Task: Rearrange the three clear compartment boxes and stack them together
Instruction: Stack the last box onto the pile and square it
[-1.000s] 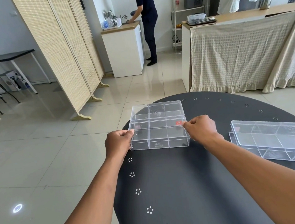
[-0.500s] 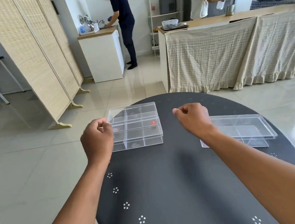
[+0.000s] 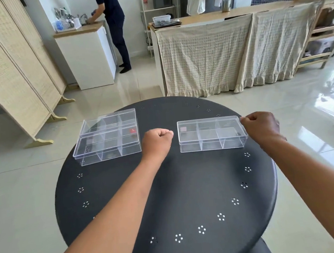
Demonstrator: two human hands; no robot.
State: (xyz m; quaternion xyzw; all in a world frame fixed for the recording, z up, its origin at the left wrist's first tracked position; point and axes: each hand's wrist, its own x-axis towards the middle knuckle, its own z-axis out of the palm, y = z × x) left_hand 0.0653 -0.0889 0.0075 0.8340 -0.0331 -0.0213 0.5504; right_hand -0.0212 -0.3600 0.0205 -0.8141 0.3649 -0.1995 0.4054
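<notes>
Three clear compartment boxes lie on the round black table (image 3: 169, 188). At the left, a near box (image 3: 108, 146) and a far box (image 3: 108, 120) sit one behind the other, touching. The third box (image 3: 210, 133) lies alone at the right, lid on. My left hand (image 3: 157, 141) is curled in a fist just left of this third box, a small gap away from its end. My right hand (image 3: 260, 126) is also curled, with its knuckles against the box's right top corner. Neither hand wraps around anything.
The table's far and right edges are close behind the boxes. On the floor beyond are a folding wicker screen (image 3: 9, 67), a white cabinet (image 3: 87, 58) and a cloth-draped counter (image 3: 226, 53). Two people (image 3: 114, 18) stand at the back, far from the table.
My hands let go of the left pair of boxes and moved right, ending on either side of the third box. The view swung right, bringing that box toward the centre.
</notes>
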